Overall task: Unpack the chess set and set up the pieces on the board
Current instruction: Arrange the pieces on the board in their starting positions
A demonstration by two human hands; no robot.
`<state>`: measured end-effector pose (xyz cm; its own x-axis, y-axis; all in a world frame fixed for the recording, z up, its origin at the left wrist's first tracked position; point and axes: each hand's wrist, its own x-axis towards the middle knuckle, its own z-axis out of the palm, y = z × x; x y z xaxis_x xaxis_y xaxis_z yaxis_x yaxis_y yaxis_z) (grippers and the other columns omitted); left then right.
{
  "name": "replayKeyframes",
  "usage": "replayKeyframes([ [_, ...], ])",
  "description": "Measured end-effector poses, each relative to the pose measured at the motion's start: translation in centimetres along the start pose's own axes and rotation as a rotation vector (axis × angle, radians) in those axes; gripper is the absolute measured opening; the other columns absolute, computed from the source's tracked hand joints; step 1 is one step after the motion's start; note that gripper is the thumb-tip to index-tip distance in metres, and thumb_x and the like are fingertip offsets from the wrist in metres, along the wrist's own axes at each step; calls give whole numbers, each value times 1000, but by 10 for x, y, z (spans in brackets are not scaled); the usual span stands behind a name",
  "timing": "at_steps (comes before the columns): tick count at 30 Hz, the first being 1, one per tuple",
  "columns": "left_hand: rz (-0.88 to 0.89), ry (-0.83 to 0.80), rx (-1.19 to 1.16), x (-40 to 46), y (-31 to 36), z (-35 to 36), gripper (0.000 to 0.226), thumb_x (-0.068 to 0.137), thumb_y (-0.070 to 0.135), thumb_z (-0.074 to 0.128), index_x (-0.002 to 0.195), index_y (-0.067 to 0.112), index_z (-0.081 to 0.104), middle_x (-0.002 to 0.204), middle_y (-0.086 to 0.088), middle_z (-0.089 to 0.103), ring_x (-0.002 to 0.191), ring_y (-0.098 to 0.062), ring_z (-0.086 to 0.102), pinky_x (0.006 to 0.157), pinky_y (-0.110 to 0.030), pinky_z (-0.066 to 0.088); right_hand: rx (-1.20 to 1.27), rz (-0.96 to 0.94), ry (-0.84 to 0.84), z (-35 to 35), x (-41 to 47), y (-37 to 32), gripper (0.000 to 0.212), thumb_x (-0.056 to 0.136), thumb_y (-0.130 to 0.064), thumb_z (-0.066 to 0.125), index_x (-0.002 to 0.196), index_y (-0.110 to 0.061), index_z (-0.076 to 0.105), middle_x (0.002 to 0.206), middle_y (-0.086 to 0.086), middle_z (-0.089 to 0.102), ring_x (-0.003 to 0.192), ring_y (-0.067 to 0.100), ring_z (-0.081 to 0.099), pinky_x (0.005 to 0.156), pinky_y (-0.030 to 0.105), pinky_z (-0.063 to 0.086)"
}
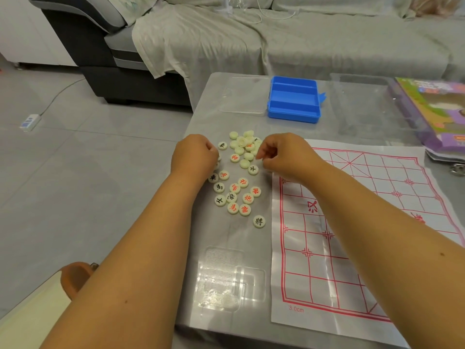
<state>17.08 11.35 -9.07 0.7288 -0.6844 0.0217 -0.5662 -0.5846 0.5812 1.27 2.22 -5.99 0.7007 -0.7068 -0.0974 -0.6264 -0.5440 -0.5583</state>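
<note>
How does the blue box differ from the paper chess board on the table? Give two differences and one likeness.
The blue box is solid plastic with raised walls; the paper chess board is a flat white sheet with red lines. The box sits farther from the person than the board. Both hold no pieces.

Pieces (237, 177) lie left of the board (352, 235); box (293, 99) behind.

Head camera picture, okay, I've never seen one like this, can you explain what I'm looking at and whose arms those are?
There is no machine here. A person wears the camera on their head, so you look down along their own arms. Their left hand and right hand reach, fingers curled, into a pile of round Chinese chess pieces on a grey table; what they pinch is hidden. Beside the pile lies the red-lined paper board, bare of pieces. Behind sits the emptied blue box.
</note>
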Motion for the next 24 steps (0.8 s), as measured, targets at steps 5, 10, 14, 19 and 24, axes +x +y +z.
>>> replayKeyframes([
  [5, 174, 78, -2, -5, 2, 7, 13, 87, 19, 59, 95, 22, 69, 102, -3, 57, 90, -21, 57, 70, -31, 46, -99, -25, -100, 9, 5, -5, 19, 81, -23, 71, 99, -21, 67, 87, -6, 61, 82, 11, 56, 77, 23, 49],
  [10, 352, -62, 131, -13, 22, 13, 18, 81, 34, 71, 97, 27, 71, 104, 1, 61, 98, -19, 56, 84, -37, 51, -27, 19, -109, 5, 4, 2, 8, 81, -18, 69, 89, -16, 69, 85, 0, 64, 76, 10, 56, 68, 20, 47],
  [14, 354, -79, 220, -12, 24, 19, 29, 76, 46, 73, 99, 28, 68, 103, 2, 60, 100, -19, 55, 85, -37, 48, -29, 73, 90, 2, 20, 8, 18, 83, -23, 68, 99, -22, 62, 85, -4, 57, 80, 13, 54, 70, 25, 43],
  [19, 429, -39, 278, -13, 28, 16, 23, 93, 36, 53, 98, 21, 69, 94, -1, 64, 91, -22, 57, 80, -37, 46, -96, 55, 132, 6, 39, 3, 29, 81, -30, 70, 108, -24, 60, 91, -3, 58, 84, 13, 54, 73, 25, 44],
  [24, 160, 34, -14, 3, 6, -10, 27, 97, 29, 49, 91, 10, 68, 81, -3, 62, 78, -22, 55, 66, -29, 38, -147, 106, 78, 7, 42, 2, 30, 81, -28, 71, 108, -20, 61, 100, 2, 61, 89, 17, 55, 77, 26, 45],
])
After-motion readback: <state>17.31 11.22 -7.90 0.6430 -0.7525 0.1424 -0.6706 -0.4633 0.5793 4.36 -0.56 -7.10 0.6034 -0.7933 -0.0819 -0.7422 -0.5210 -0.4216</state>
